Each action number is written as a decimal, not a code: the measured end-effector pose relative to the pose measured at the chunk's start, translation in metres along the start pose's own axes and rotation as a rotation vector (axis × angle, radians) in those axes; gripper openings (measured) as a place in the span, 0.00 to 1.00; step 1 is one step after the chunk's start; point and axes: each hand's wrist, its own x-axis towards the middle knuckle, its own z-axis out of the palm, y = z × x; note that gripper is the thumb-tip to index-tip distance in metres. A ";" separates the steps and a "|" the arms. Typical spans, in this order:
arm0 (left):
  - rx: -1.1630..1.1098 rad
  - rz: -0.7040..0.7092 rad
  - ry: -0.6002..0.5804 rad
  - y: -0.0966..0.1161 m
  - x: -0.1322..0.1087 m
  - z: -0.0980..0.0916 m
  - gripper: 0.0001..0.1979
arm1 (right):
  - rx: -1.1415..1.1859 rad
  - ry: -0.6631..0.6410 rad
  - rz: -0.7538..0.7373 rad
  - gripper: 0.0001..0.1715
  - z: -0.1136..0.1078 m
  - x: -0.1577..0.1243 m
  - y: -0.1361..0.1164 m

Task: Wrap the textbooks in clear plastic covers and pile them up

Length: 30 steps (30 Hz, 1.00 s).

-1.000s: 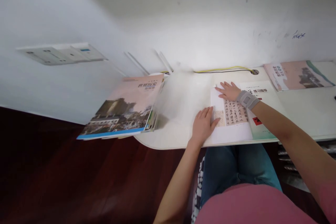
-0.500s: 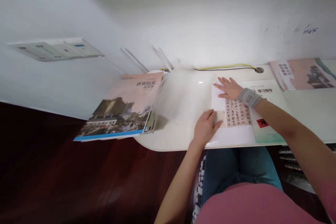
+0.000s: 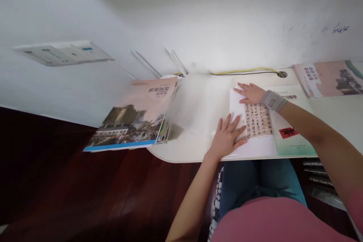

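A workbook (image 3: 295, 115) with a pale green cover lies on the white desk (image 3: 190, 136) in front of me. Against its left side is a white sheet or flap (image 3: 259, 146) printed with dark handwritten-style characters; whether it is the book's own folded cover I cannot tell. My left hand (image 3: 227, 136) lies on the left edge of this flap, fingers spread. My right hand (image 3: 251, 93), with a grey wristband (image 3: 273, 101), rests flat on the flap's upper part, fingers apart. The right forearm hides part of the workbook's cover.
A stack of books with a pink history atlas (image 3: 133, 115) on top juts past the desk's left end. Another pink book (image 3: 330, 79) lies at the back right. A yellow and black cable (image 3: 246, 71) runs along the wall to a desk hole. A socket panel (image 3: 65, 53) is at left.
The fingers of my left hand have spread out and lie flatter on the flap. My right hand has stayed nearly in place. The view has shifted slightly.
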 end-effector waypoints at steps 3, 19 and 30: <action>-0.027 -0.002 -0.026 -0.001 0.000 -0.001 0.26 | -0.014 -0.012 -0.020 0.43 -0.002 0.003 -0.002; -0.109 -0.042 -0.043 -0.003 0.001 -0.003 0.22 | -0.007 -0.091 0.048 0.39 -0.012 0.028 -0.020; 0.120 -0.112 0.137 0.029 0.005 -0.020 0.23 | 0.276 0.257 0.355 0.38 -0.004 -0.158 -0.057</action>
